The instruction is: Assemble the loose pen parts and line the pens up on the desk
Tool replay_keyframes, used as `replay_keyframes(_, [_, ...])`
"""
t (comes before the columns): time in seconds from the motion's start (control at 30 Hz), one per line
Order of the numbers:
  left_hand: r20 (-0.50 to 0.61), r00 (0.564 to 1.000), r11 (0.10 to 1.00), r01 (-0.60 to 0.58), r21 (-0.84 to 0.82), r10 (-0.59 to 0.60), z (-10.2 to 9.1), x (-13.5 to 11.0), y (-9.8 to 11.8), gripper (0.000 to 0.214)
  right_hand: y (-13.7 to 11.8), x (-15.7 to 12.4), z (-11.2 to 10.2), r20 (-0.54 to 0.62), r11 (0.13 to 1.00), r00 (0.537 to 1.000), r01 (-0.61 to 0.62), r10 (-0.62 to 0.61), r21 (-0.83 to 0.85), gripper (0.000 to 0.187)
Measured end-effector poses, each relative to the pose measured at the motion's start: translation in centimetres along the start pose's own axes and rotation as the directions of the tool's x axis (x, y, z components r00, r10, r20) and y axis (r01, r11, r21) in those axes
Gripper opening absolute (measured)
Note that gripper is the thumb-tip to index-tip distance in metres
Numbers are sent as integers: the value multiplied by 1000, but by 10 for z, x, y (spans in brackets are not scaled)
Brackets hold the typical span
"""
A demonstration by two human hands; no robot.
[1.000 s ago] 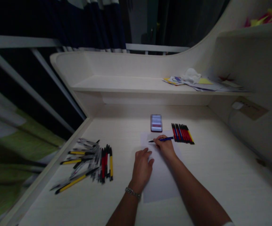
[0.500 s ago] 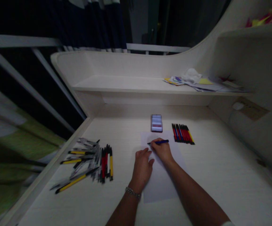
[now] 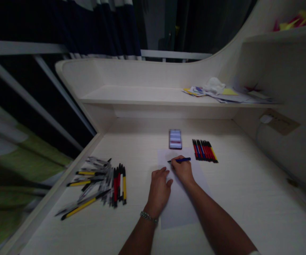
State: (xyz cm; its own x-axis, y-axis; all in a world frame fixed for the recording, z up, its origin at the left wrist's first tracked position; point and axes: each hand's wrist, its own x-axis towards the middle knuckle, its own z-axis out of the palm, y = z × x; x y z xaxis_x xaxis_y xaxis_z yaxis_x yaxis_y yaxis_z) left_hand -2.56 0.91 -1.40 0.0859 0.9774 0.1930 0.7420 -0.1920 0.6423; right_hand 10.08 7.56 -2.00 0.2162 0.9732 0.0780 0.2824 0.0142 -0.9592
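A blue pen (image 3: 183, 160) is gripped by my right hand (image 3: 182, 171), its dark tip pointing left over the upper part of a white sheet of paper (image 3: 180, 209). Whether the tip touches the paper I cannot tell. My left hand (image 3: 160, 187) lies flat with fingers apart on the left side of the sheet, holding nothing. A phone (image 3: 175, 139) with a lit, blurred screen lies just beyond the paper's top edge. To its right is a neat row of red, blue and yellow pens (image 3: 205, 151) with black ends.
At the left lies a loose pile of clear and yellow pens (image 3: 97, 180), beside a small group of red, white and yellow pens (image 3: 119, 185). A raised shelf (image 3: 142, 95) spans the back, bearing papers and a crumpled white tissue (image 3: 214, 86). A socket plate (image 3: 280, 121) is on the right wall.
My right hand with the pen has shifted very slightly to the right over the paper. My left hand stays in place on the sheet.
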Motion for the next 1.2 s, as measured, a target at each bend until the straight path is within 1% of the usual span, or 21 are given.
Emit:
replay_keyframes(0.07, [-3,1000,1000,2,-5,-2,0,0,0,35,-1,2,-1,-3,995,999,-37,37,88,18])
replay_keyframes(0.13, [-8,1000,1000,-4,-9,4,0,-1,-1,35,-3,7,-6,-6,969,994,-108,112,221,27])
replay_keyframes(0.23, [-22,1000,1000,-14,-24,14,2,-1,-3,36,-9,15,-22,-6,867,969,-217,246,449,39])
replay_keyframes(0.3, [-35,999,999,-17,-36,15,3,0,-4,35,-14,18,-37,9,780,964,-222,268,586,39])
replay_keyframes(0.37, [-38,999,999,-18,-38,16,3,0,-4,33,-17,19,-50,22,691,970,-188,242,698,32])
replay_keyframes(0.43, [-32,999,999,-18,-32,17,4,0,-5,33,-17,18,-62,8,603,975,-143,222,785,27])
replay_keyframes(0.5, [-27,999,1000,-19,-23,18,4,0,-5,32,-15,16,-72,-11,517,970,-120,244,848,30])
replay_keyframes(0.53, [-28,999,1000,-21,-19,21,5,1,-5,32,-14,15,-76,7,470,964,-135,264,873,34])
replay_keyframes(0.63, [-30,999,1000,-26,-7,26,5,1,-5,30,-11,13,-87,156,323,941,-254,300,912,56])
replay_keyframes(0.67, [-28,999,1000,-23,-3,23,5,1,-4,30,-11,13,-89,201,283,931,-290,305,914,60])
replay_keyframes(0.7, [-25,1000,1000,-17,-2,17,4,1,-3,30,-10,13,-91,225,252,922,-310,314,917,60])
replay_keyframes(0.77, [-15,1000,1000,-3,-2,3,3,1,-1,30,-8,13,-93,238,213,909,-322,342,923,56])
replay_keyframes(0.83, [-8,1000,1000,7,2,-7,1,1,1,30,-7,13,-93,252,183,899,-332,358,925,50])
replay_keyframes(0.9, [-8,1000,1000,15,1,-15,-1,2,2,29,-5,13,-94,265,166,899,-338,349,926,46])
replay_keyframes(1.0, [-37,999,999,6,-49,-8,-3,2,5,27,-6,12,-92,259,187,918,-323,302,928,45])
replay_keyframes(1.07, [-78,997,991,-17,-131,6,-1,1,10,26,-9,9,-89,224,240,939,-288,262,927,49])
replay_keyframes(1.1, [-88,996,982,-23,-188,7,0,1,13,27,-12,7,-86,203,281,948,-270,244,921,51])
replay_keyframes(1.13, [-84,997,967,-21,-253,-1,3,0,16,29,-14,5,-83,184,330,955,-255,231,909,52])
replay_keyframes(1.2, [-18,999,919,22,-394,-32,9,-2,23,35,-21,0,-74,158,421,963,-239,219,875,52])
